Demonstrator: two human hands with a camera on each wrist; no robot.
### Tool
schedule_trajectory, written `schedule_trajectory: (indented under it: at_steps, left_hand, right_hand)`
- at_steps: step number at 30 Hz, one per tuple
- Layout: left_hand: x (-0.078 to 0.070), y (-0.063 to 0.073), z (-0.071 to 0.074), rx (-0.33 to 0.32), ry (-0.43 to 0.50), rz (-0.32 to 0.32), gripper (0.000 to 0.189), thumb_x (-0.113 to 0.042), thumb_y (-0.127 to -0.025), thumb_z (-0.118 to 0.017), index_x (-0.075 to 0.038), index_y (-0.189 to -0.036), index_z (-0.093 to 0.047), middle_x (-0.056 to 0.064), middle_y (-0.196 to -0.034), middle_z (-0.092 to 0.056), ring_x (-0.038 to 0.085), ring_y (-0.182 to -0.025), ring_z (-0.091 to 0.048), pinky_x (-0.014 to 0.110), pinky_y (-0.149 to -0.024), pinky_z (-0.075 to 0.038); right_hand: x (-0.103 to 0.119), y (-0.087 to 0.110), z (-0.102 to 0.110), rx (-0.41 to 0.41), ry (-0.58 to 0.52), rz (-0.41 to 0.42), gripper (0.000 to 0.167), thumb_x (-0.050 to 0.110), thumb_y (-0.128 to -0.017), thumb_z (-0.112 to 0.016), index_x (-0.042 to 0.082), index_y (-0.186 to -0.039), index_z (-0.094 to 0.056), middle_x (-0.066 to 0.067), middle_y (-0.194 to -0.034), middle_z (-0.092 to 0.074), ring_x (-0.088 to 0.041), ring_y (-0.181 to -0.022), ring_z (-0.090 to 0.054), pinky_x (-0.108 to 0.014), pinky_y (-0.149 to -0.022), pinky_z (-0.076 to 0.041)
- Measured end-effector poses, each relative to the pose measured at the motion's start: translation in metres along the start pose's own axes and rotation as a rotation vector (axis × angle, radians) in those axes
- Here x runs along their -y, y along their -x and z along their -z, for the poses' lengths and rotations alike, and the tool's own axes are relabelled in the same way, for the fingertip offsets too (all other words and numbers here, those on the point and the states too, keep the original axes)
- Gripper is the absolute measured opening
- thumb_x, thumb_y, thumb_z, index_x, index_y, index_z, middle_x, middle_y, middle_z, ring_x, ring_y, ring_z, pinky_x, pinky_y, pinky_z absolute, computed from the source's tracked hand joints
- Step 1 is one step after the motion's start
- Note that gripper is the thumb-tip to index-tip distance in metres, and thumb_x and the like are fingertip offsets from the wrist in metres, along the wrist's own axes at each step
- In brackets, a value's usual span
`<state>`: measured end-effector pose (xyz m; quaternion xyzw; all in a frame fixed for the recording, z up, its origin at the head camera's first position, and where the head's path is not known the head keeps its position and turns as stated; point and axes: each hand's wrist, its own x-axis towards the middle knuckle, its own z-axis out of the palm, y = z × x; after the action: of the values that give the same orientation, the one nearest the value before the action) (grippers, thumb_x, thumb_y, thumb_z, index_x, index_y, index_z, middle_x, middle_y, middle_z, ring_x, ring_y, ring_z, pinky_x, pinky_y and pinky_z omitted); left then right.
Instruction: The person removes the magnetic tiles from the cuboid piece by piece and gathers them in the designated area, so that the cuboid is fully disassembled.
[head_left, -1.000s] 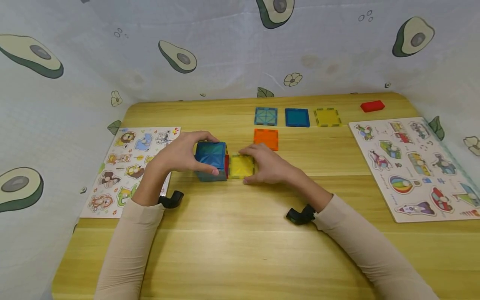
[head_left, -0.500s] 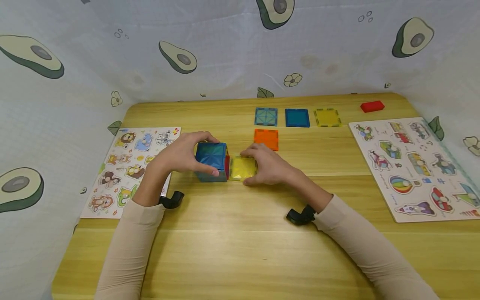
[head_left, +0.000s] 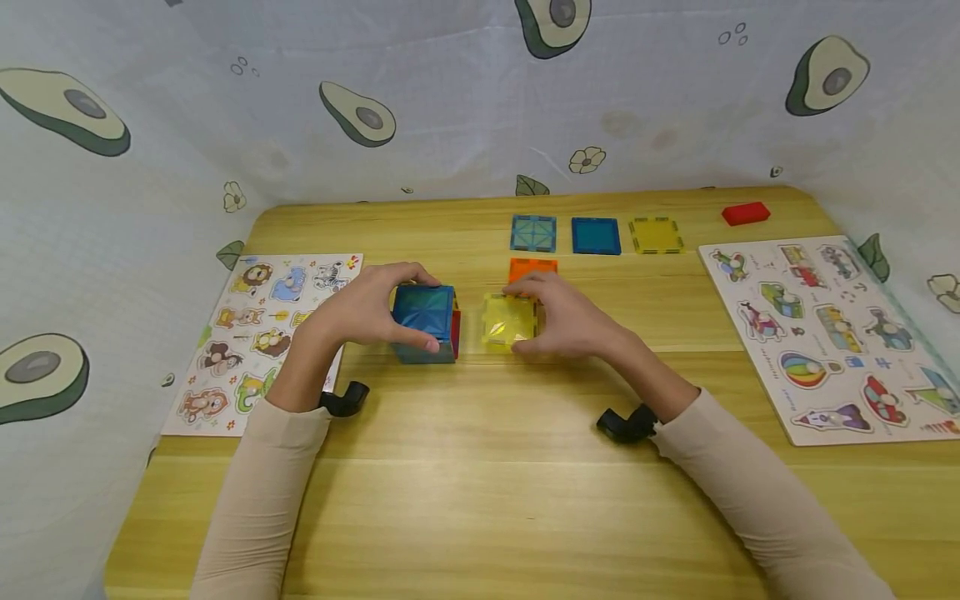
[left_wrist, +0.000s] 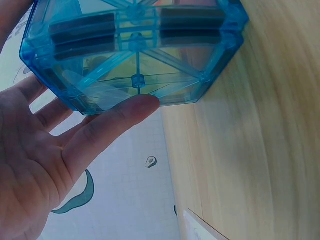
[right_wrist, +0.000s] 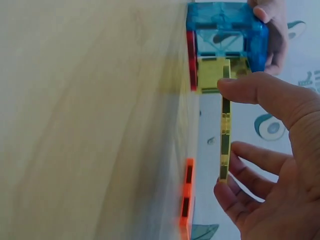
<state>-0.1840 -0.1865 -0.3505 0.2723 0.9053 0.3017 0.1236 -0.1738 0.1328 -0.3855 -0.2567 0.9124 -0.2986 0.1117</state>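
A box of see-through magnetic tiles [head_left: 423,312] stands left of the table's middle, with a blue top, a red tile [right_wrist: 192,60] along its base and a yellow tile [right_wrist: 209,76] in one wall. My left hand [head_left: 362,307] holds this box, thumb along the near wall and fingers round the far side. My right hand [head_left: 572,318] pinches a yellow square magnetic tile [head_left: 507,322] by opposite edges, thumb at the near edge. In the right wrist view that tile [right_wrist: 225,131] is edge-on, raised off the table and apart from the box.
An orange tile [head_left: 525,267] lies just beyond my right hand. Behind it are a light blue tile [head_left: 533,233], a dark blue tile [head_left: 596,236], a yellow tile [head_left: 656,235] and a red block [head_left: 746,213]. Picture puzzle boards lie left [head_left: 225,342] and right [head_left: 832,333].
The yellow tile was beside the box's right side; my right hand has drawn it away to the right and up. My left hand and the box have stayed in place.
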Motion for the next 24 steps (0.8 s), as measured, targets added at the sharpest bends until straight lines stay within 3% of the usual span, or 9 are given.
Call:
schedule_trajectory:
  at_steps: [7,24]
  left_hand:
    - [-0.001,0.0,0.0,0.004,0.003,0.006,0.076,-0.048,-0.068,-0.095,-0.022,-0.132,-0.063,0.003,-0.129,-0.066,0.023,-0.112,-0.06,0.041,-0.089,-0.055]
    - [0.0,0.0,-0.001,0.005,0.008,0.007,0.077,-0.048,-0.068,-0.095,-0.022,-0.133,-0.062,0.002,-0.129,-0.066,0.022,-0.112,-0.06,0.041,-0.09,-0.054]
  right_hand:
    - [-0.01,0.009,0.012,-0.018,-0.006,0.012,0.075,0.024,-0.077,-0.089,0.012,-0.145,-0.058,-0.013,-0.151,-0.052,-0.037,-0.137,-0.045,-0.061,-0.111,-0.041]
    - [-0.041,0.024,0.037,-0.054,0.004,-0.049,0.075,0.018,-0.081,-0.086,0.009,-0.148,-0.054,-0.018,-0.155,-0.046,-0.041,-0.136,-0.046,-0.06,-0.108,-0.044]
